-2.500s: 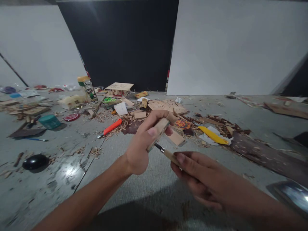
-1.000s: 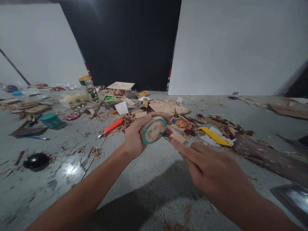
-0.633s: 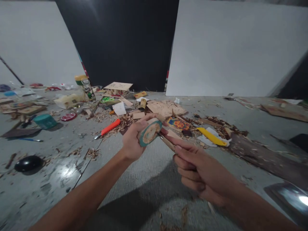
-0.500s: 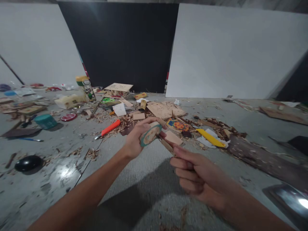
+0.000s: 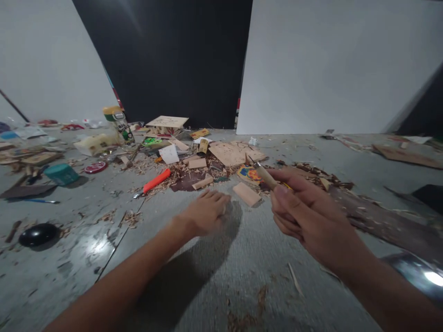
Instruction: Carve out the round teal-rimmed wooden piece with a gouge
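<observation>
My right hand (image 5: pixel 297 207) is closed round the pale wooden handle of a carving tool (image 5: pixel 266 175), its short metal blade pointing up and to the left. My left hand (image 5: pixel 207 212) is palm down and blurred, low over the grey floor. Its underside is hidden, so I cannot see whether the round teal-edged wooden piece is under it. Just right of this hand lies a flat wooden block (image 5: pixel 247 194). An orange cutter knife (image 5: pixel 157 181) lies to its left. Behind my right hand is a colourful painted piece (image 5: pixel 249 174).
Wood shavings and offcuts (image 5: pixel 197 163) spread across the floor ahead, with a thin wooden board (image 5: pixel 235 153) among them. Farther left are a teal tub (image 5: pixel 61 174), a yellow-capped bottle (image 5: pixel 118 124) and a black rounded object (image 5: pixel 39 235). White and black panels (image 5: pixel 328 69) stand behind.
My hands have moved apart. The carving tool has come off the round wooden piece and lifted to the right. My left hand has turned palm down and lowered; the round piece has gone from view.
</observation>
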The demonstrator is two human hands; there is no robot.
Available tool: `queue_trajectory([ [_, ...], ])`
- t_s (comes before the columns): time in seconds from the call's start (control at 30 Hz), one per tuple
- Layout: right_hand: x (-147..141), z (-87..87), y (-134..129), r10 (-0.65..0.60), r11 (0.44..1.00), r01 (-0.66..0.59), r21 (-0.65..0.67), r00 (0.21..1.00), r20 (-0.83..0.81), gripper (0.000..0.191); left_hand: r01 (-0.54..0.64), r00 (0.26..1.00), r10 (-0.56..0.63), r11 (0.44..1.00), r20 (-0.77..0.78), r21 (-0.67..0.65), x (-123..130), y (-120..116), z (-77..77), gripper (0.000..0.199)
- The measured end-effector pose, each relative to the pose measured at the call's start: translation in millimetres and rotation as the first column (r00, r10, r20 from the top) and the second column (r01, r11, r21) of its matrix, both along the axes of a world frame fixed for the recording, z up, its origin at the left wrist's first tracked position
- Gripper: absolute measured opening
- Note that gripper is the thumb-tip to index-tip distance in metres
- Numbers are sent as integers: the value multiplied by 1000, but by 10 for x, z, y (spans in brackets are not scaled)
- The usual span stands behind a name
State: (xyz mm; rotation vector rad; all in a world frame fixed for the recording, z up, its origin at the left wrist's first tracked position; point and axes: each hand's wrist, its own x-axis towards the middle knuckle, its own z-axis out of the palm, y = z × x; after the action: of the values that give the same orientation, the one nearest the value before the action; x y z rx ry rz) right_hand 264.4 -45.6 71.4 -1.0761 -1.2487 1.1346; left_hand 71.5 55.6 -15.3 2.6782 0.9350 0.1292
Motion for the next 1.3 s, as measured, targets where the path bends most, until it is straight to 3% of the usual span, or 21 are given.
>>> queue_trajectory([
  [0.1,22,-4,-4,10,1000,-10,-5,999,38,28,-30,999,28,998,-22,-62,-98,60,99,70],
  [0.2,47,-24,12,-6,1000,8,-17,993,116,30,-50,999,49,993,-10,-109,-207,134,221,62],
  [0.27,46,-42,27,-6,1000,10,-21,987,163,29,-63,995,74,986,68,-152,-259,180,322,55],
  [0.3,38,-48,33,-4,1000,8,-23,986,168,28,-90,960,160,954,230,-287,-274,197,384,52],
  [0.33,28,-48,37,-6,1000,9,-18,987,159,26,-62,884,248,902,396,-427,-279,208,455,49],
  [0.4,8,-22,36,-18,1000,16,20,994,112,23,118,588,499,726,637,-677,-261,196,608,46],
  [0.47,-3,42,21,12,998,-15,54,998,69,19,334,347,685,548,641,-767,-212,135,746,48],
  [0.5,-2,82,6,66,997,-69,46,996,54,19,420,279,729,492,625,-762,-181,88,799,46],
  [0.57,11,158,-44,238,971,-238,-8,971,37,24,531,232,761,424,607,-734,-119,-19,865,44],
  [0.63,37,199,-120,352,936,-352,-18,934,58,33,580,258,738,397,623,-711,-68,-117,887,36],
  [0.67,52,203,-165,331,942,-334,25,939,93,38,596,275,715,398,643,-697,-49,-155,889,34],
  [0.77,86,198,-285,127,978,-159,138,969,213,38,610,322,628,435,709,-662,-23,-222,891,44],
  [0.87,88,261,-300,-42,972,-31,233,953,300,37,619,367,561,448,742,-645,-18,-244,893,46],
  [0.97,72,405,-147,-212,904,162,395,974,85,13,517,465,551,466,693,-718,-1,-235,823,41],
  [1.03,59,488,35,-124,914,144,378,989,-77,17,285,572,527,591,628,-755,16,-196,706,41],
  [1.07,51,506,142,-49,943,80,322,993,-103,25,109,652,485,700,582,-706,24,-163,629,39],
  [1.13,20,466,376,140,978,-105,179,971,-192,53,-145,862,331,888,385,-437,26,-79,462,36],
  [1.17,-6,404,493,219,973,-192,126,941,-257,60,-186,891,322,903,321,-387,19,-31,384,37],
  [1.23,-83,211,709,276,958,-287,26,888,-368,57,-242,910,332,912,248,-332,-15,61,268,38],
  [1.3,-183,-19,874,256,952,-301,-48,874,-413,50,-261,931,324,912,166,-316,-71,137,221,61],
])
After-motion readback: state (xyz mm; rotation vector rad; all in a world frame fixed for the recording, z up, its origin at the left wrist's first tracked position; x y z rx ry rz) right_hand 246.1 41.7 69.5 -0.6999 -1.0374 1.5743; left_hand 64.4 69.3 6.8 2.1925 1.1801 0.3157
